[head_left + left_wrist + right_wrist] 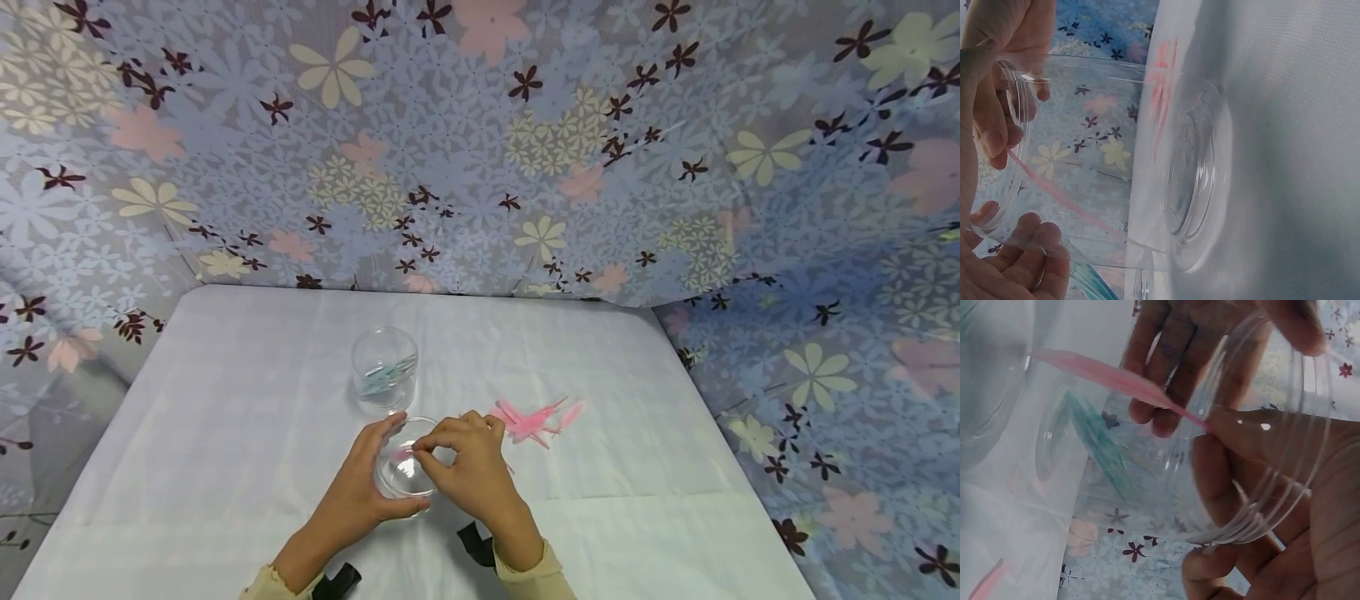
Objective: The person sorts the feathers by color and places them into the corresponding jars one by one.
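My left hand (356,487) grips a clear jar (390,483) near its rim, thumb on the near side and fingers on the far side. The right hand (476,471) reaches in at the mouth, pinching the thin end of a pink feather (1104,378) between thumb and fingertip. In the left wrist view, the feather (1069,203) slants down inside the jar, its far tip near the base. Just beyond stands a second clear jar (367,350) with several teal feathers (388,375) in it.
A loose pile of pink feathers (528,421) lies to the right of my hands. The table wears a white cloth (637,450). Floral curtains (450,167) hang behind it and at both sides. Black straps (337,582) show at my wrists.
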The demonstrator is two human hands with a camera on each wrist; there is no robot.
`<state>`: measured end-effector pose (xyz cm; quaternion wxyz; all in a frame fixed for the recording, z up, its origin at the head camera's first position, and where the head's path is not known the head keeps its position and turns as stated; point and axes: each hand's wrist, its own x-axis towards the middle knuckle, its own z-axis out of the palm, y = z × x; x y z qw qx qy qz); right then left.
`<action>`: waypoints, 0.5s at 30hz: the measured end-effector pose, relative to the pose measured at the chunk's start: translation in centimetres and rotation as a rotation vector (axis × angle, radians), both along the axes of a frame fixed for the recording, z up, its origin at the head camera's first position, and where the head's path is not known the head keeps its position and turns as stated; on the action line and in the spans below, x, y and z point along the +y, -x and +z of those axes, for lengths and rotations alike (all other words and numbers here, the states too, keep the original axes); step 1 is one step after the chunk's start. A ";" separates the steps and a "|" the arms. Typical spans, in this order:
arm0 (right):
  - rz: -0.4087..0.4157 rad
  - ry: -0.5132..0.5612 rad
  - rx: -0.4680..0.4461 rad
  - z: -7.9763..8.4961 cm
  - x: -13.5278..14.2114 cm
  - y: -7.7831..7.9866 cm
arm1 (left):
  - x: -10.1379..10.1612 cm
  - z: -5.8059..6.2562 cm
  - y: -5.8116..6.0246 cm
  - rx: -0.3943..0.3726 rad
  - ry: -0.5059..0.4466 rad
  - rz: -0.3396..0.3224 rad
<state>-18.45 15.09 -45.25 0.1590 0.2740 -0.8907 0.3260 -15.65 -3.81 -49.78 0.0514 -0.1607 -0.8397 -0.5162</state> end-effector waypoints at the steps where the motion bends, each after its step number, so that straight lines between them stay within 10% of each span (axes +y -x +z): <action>1: -0.005 -0.011 -0.010 0.1 0.0 -0.1 | 0.0 0.0 0.0 0.000 0.005 0.001; 6: 0.003 -0.021 -0.010 0.0 0.3 -0.2 | -0.1 -0.1 -0.1 0.005 -0.023 -0.009; 10: 0.016 0.194 -0.031 -0.8 2.5 -0.2 | 0.1 -0.3 0.0 -0.006 -0.039 -0.014; 15: -0.191 0.328 -0.173 -2.8 7.3 -0.5 | -0.1 -0.3 0.2 -0.014 -0.034 0.012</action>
